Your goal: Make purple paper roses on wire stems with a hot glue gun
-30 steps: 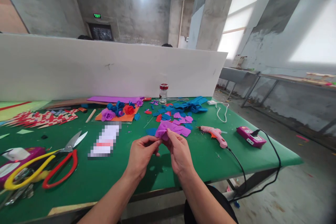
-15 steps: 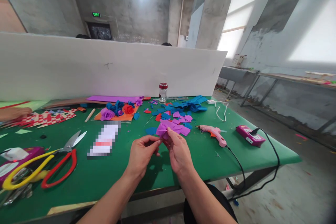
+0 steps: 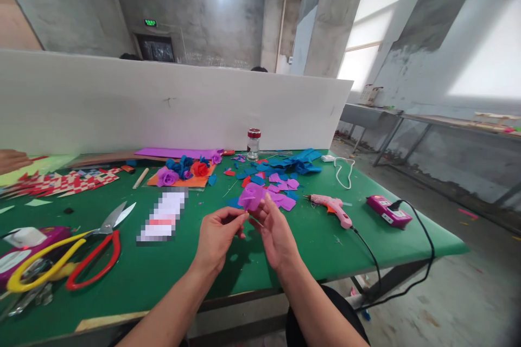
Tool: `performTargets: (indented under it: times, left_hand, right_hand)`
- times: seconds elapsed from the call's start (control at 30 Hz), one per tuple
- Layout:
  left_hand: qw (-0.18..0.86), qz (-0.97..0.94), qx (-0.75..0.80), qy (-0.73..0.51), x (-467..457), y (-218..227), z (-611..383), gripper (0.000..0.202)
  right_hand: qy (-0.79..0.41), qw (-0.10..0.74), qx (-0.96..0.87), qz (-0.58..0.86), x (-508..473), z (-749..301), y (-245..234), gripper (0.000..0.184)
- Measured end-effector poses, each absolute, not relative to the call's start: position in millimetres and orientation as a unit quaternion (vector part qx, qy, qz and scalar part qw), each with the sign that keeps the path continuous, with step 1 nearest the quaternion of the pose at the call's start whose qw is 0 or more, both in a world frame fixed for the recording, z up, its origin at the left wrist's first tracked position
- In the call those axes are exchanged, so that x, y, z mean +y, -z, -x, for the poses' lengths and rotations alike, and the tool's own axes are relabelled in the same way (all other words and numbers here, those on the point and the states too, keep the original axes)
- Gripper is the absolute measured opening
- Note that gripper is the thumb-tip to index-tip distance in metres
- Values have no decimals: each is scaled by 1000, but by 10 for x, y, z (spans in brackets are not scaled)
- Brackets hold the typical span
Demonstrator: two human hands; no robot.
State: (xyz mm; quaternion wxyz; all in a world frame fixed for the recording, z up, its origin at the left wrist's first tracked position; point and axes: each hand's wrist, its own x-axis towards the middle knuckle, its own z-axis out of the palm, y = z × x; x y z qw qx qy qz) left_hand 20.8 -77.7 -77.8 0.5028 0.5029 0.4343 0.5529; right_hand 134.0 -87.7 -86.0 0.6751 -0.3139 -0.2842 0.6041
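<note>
A purple crepe-paper flower is held upright above the green table. My left hand pinches closed just under it, at the flower's base; a stem there is too small to make out. With thumb and fingers curved, my right hand grips the flower's right side at a petal. Past the flower lie purple paper petals and blue paper pieces. Finished-looking paper roses in purple, blue and red rest on an orange sheet to the left.
A pink glue gun lies right, its cord trailing off the edge near a magenta power strip. Large scissors with yellow and red handles lie left. A glass jar stands before the white board. Another person's hand is far left.
The flower now shows its rolled face more, with its petal drawn in from the right. My right fingers have shifted slightly around it. The other person's hand moved left, off the checkered paper.
</note>
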Motion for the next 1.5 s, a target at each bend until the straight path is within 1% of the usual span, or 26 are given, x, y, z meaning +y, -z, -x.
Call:
performTargets:
  times: [0.13,0.43,0.6,0.73,0.83,0.93,1.07,1.27,1.5]
  left_hand:
    - [498,-500,434,-560,-751,784,-181,20]
    - [496,-500,433,-563,-776,774,-215,27]
    - [501,-500,433,-558,-777,765,-221,25]
    - [512,-493,430,-557,-779,766,-223,24]
    - [513,-486,437,-557,-775,777,-224,25]
    - [511,-480,435,-565,-770,798,-228,25]
    - [515,-479,427,-568,-773,817,-238,24]
    - [523,-473,428,-565,-784,820,-242,22]
    - [512,-481,428,-569,-779,822,-244,18]
  right_hand:
    - [-555,676,-348,338,-851,-1312,964,21]
    - [-489,695,-373,373,-826,-1305,1013,24]
    - [-470,693,-393,379,-834,-1313,1010,23]
    - [-471,691,-399,377,-848,-1315,986,23]
    - [-502,684,-381,367,-856,-1303,974,20]
    - [-534,684,-353,351,-859,-1284,974,22]
    - [-551,703,-310,326,-871,-1274,967,15]
    - [-551,704,-315,318,-874,-1306,955,17]
    - [-534,728,-294,313,-856,-1317,962,16]
